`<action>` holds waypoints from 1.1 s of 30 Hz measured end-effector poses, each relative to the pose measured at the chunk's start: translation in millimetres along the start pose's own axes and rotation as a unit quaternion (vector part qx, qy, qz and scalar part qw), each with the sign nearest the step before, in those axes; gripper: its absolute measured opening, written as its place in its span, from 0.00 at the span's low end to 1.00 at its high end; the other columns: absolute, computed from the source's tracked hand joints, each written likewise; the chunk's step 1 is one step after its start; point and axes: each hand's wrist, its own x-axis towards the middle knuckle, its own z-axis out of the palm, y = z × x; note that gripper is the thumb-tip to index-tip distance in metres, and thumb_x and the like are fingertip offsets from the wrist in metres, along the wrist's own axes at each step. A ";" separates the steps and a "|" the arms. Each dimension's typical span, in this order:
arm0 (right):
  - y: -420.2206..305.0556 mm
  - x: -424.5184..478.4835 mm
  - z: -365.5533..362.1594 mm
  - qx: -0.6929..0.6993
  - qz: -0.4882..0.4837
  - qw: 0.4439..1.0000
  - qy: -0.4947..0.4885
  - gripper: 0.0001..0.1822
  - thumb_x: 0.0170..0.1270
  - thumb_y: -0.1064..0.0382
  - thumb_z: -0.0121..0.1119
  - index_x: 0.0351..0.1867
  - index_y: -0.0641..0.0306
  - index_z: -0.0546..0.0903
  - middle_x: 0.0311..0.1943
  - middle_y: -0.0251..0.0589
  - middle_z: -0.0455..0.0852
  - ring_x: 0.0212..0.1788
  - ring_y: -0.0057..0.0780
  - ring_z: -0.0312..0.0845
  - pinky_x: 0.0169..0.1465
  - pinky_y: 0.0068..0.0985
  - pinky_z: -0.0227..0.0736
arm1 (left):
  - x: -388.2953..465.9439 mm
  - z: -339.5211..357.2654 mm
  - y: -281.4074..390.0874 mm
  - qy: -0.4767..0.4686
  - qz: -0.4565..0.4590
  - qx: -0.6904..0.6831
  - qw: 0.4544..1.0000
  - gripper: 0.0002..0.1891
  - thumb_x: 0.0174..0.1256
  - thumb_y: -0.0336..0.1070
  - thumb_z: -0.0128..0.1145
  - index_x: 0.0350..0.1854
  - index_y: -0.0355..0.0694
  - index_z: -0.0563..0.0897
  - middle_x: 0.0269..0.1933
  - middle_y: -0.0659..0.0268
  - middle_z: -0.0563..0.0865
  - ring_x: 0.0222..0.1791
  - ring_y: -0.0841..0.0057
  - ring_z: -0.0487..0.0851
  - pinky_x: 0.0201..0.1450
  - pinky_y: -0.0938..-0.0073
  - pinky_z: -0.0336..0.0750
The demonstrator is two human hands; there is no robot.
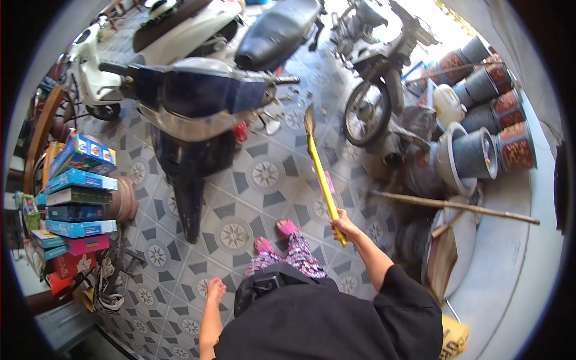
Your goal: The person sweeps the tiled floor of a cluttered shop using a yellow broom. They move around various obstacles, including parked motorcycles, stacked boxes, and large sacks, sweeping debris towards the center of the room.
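Note:
My right hand (345, 229) grips the lower end of a broom's yellow handle (325, 189). The broom points away from me, with its brown straw bristles (309, 120) at the far end, between a dark blue motorbike (198, 92) and another motorbike's front wheel (368, 112). Litter and dry scraps (270, 123) lie on the tiled floor (234, 234) left of the bristles. A pink strip (327, 182) shows beside the handle; what it is, I cannot tell. At my left side, my left hand (216, 288) hangs empty, its fingers loosely bent.
To the left, a stack of boxes (81, 209) stands beside a brown pot (126, 198). A bamboo pole (459, 207) juts out on the right, below stacked plant pots (477, 153) and a white plastic jug (448, 105). A white scooter (96, 67) is parked at the far left.

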 end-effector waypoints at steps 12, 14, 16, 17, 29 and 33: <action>170.5 -132.2 -47.4 0.478 0.276 0.832 0.048 0.06 0.51 0.69 0.45 0.20 0.64 0.63 0.11 0.29 0.64 0.10 0.13 0.59 0.13 0.10 0.58 | 12.8 39.0 49.5 -0.058 0.029 0.160 0.985 0.14 0.52 0.35 0.49 0.43 0.46 0.69 0.30 0.71 0.74 0.23 0.84 0.73 0.18 0.88 0.65; 184.0 -103.1 -67.2 0.523 0.285 0.802 0.036 0.06 0.51 0.70 0.45 0.20 0.65 0.62 0.11 0.30 0.65 0.11 0.14 0.61 0.14 0.10 0.59 | 2.2 48.6 59.4 -0.068 0.035 0.160 0.984 0.14 0.52 0.35 0.49 0.43 0.46 0.69 0.30 0.70 0.74 0.24 0.84 0.73 0.18 0.88 0.65; 176.6 -67.4 -70.0 0.522 0.264 0.811 -0.002 0.05 0.50 0.71 0.46 0.23 0.68 0.62 0.11 0.30 0.65 0.10 0.14 0.62 0.14 0.10 0.59 | -3.8 52.6 63.5 -0.063 0.041 0.150 0.986 0.14 0.52 0.35 0.49 0.44 0.46 0.69 0.31 0.70 0.75 0.24 0.84 0.73 0.18 0.88 0.65; 167.0 -47.9 -68.8 0.512 0.237 0.825 -0.010 0.06 0.50 0.71 0.46 0.26 0.69 0.63 0.11 0.30 0.66 0.11 0.14 0.63 0.14 0.10 0.59 | -4.4 49.6 61.3 -0.058 0.043 0.144 0.987 0.14 0.52 0.35 0.49 0.44 0.46 0.69 0.31 0.70 0.75 0.24 0.84 0.73 0.19 0.88 0.65; -109.7 140.5 -65.1 0.580 0.070 0.758 -0.290 0.06 0.51 0.68 0.47 0.22 0.68 0.65 0.13 0.31 0.65 0.14 0.14 0.61 0.16 0.10 0.61 | -27.4 10.3 11.1 0.023 -0.036 0.195 0.980 0.14 0.52 0.34 0.48 0.44 0.45 0.69 0.30 0.69 0.75 0.23 0.82 0.74 0.16 0.86 0.65; -76.1 149.1 -74.7 0.563 0.003 0.783 -0.263 0.08 0.53 0.67 0.47 0.28 0.70 0.63 0.16 0.32 0.64 0.14 0.14 0.60 0.16 0.10 0.60 | -21.8 41.5 22.0 0.005 -0.016 0.215 0.976 0.14 0.52 0.35 0.50 0.43 0.45 0.69 0.28 0.69 0.75 0.22 0.83 0.73 0.17 0.86 0.65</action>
